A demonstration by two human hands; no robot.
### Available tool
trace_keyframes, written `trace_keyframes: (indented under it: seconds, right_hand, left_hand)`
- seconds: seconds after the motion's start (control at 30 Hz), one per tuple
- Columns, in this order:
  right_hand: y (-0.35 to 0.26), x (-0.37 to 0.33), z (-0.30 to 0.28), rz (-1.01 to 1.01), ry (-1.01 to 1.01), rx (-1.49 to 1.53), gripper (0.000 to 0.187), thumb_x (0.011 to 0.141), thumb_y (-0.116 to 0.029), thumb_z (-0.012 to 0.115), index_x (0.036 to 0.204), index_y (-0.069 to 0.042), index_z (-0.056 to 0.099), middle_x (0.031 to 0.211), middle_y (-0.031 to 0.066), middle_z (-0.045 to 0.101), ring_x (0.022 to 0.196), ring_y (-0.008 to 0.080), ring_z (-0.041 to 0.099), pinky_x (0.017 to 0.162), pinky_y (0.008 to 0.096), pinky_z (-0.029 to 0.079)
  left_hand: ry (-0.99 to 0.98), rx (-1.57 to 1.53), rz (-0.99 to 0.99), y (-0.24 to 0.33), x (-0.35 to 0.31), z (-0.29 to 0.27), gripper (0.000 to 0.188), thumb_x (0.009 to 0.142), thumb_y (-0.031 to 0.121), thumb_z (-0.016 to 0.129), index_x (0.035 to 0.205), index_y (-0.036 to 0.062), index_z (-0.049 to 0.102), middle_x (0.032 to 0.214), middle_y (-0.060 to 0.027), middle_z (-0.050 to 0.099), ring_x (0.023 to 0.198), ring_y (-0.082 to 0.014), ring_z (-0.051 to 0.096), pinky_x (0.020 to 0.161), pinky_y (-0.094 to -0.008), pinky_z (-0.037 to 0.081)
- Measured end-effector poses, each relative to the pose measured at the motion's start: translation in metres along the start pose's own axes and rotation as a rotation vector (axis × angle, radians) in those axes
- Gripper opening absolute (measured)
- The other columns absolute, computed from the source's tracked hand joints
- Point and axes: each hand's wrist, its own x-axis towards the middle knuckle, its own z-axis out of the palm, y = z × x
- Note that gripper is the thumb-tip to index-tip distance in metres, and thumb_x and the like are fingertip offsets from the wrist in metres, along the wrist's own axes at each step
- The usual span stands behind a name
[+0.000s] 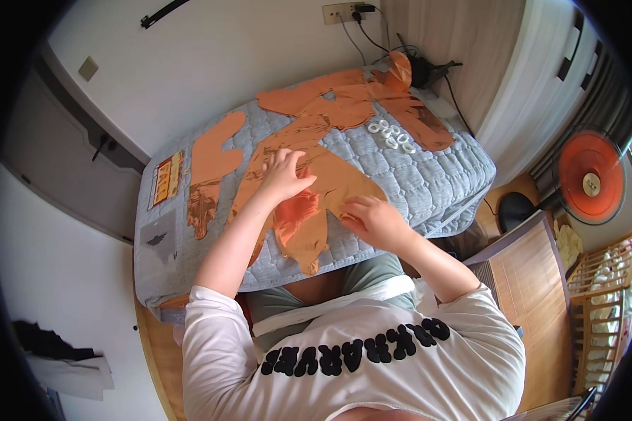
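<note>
A flat, uninflated copper-coloured foil balloon (351, 181) lies in front of me on the grey quilted mattress (416, 179), its lower part wrinkled. A crumpled, brighter orange-red patch (296, 214) shows on it, just below my left hand (286, 175). That hand rests over the foil with its fingers curved and the thumb apart from them. At the balloon's right edge, my right hand (376, 221) has its fingers curled together on the foil; their tips are partly hidden.
More flat foil shapes (216, 149) lie to the left and a large one (316, 98) at the back. White rings (392, 135) sit at the right. A flat colourful package (166, 180) and a clear sheet (159, 238) lie at the left edge. A red fan (590, 179) stands at right.
</note>
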Motion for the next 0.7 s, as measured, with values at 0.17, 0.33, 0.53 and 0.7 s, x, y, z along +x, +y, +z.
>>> trace_keyframes:
  seconds: [0.17, 0.33, 0.53, 0.7]
  right_hand:
    - [0.063, 0.031, -0.066, 0.258, 0.091, 0.126, 0.025, 0.088, -0.009, 0.074, 0.113, -0.007, 0.072, 0.11, 0.0118, 0.07, 0.099, 0.0338, 0.067, 0.085, 0.043, 0.055]
    - [0.199, 0.008, -0.141, 0.035, 0.041, -0.277, 0.023, 0.087, -0.012, 0.074, 0.109, -0.006, 0.075, 0.113, 0.0122, 0.071, 0.111, 0.0334, 0.063, 0.097, 0.0413, 0.05]
    - [0.223, 0.005, -0.147, 0.093, 0.004, -0.174, 0.023, 0.089, -0.013, 0.073, 0.109, -0.002, 0.074, 0.113, 0.0125, 0.073, 0.112, 0.0313, 0.065, 0.098, 0.0397, 0.051]
    - [0.235, 0.01, -0.139, 0.22, 0.143, -0.131, 0.019, 0.091, -0.012, 0.071, 0.106, -0.002, 0.075, 0.103, 0.0148, 0.074, 0.095, 0.0306, 0.07, 0.086, 0.0371, 0.054]
  left_hand:
    - [0.09, -0.126, 0.39, 0.045, 0.034, 0.011, 0.051, 0.087, 0.045, 0.073, 0.129, 0.0176, 0.063, 0.136, -0.0069, 0.053, 0.134, -0.0266, 0.046, 0.108, -0.0493, 0.031]
    - [0.132, -0.184, 0.659, 0.117, 0.068, 0.027, 0.036, 0.088, 0.039, 0.073, 0.118, 0.0201, 0.069, 0.129, -0.0009, 0.059, 0.13, -0.0239, 0.049, 0.107, -0.0463, 0.033]
    - [0.193, -0.196, 0.735, 0.168, 0.105, 0.048, 0.032, 0.088, 0.035, 0.073, 0.117, 0.0212, 0.071, 0.128, 0.0002, 0.062, 0.127, -0.0224, 0.053, 0.107, -0.0451, 0.034]
    - [0.154, -0.203, 0.651, 0.201, 0.13, 0.056, 0.029, 0.088, 0.035, 0.073, 0.113, 0.0207, 0.071, 0.123, 0.0011, 0.065, 0.124, -0.0225, 0.057, 0.105, -0.044, 0.035]
